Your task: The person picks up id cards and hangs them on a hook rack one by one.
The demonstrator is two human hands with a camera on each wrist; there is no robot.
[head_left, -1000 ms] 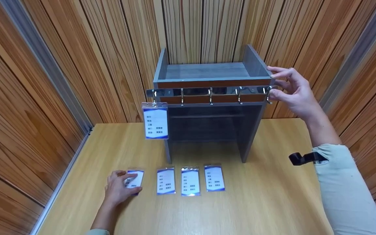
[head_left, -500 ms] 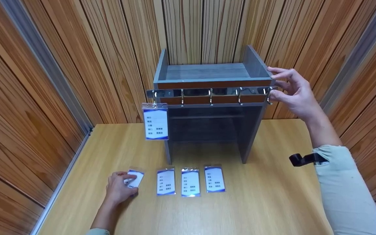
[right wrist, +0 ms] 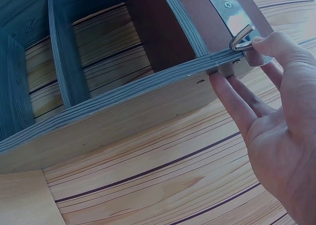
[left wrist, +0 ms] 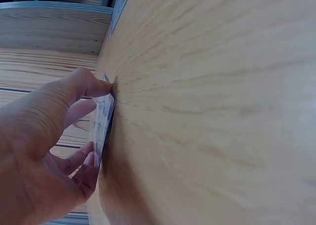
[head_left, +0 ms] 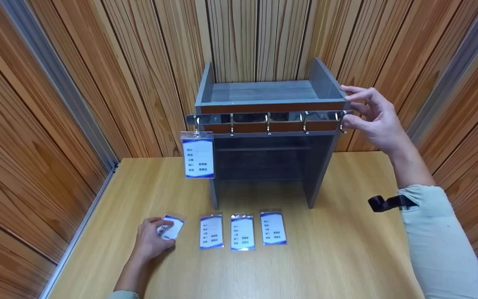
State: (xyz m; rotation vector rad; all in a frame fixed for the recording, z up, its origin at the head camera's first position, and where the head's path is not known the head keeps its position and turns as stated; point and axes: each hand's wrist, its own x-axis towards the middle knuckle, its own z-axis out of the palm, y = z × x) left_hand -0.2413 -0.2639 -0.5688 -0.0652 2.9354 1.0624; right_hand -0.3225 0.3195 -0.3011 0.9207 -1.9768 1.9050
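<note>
**One badge hung, four badges to go**

A grey shelf unit (head_left: 324, 83) stands on the wooden tabletop (head_left: 313, 265), a metal hook rail (head_left: 249, 118) with five hooks across its front. A clear-sleeved badge (head_left: 198, 158) hangs upright from the hook at the far left; the other four hooks bear nothing. In front of the unit, three further badges, the left one (head_left: 211, 232), the middle one (head_left: 242, 232) and the right one (head_left: 273, 228), lie face up in a row, apart from one another.

The left hand (head_left: 152, 238) has its fingers clamped on a fourth badge (head_left: 172, 227) at the left end of this row, thumb at one edge and the others opposite. The left-wrist view shows this badge tilted, close above the wood; whether an edge touches the surface cannot be told. The right hand (head_left: 378, 120) grips the unit's right front corner, its thumb at the rightmost hook (right wrist: 242, 36) and other fingers against the side panel, apparently as a steadying hold.

Judged from this layout, the work is about one-fifth done: the badge in hand and the three lying flat match the four bare hooks in number.
</note>
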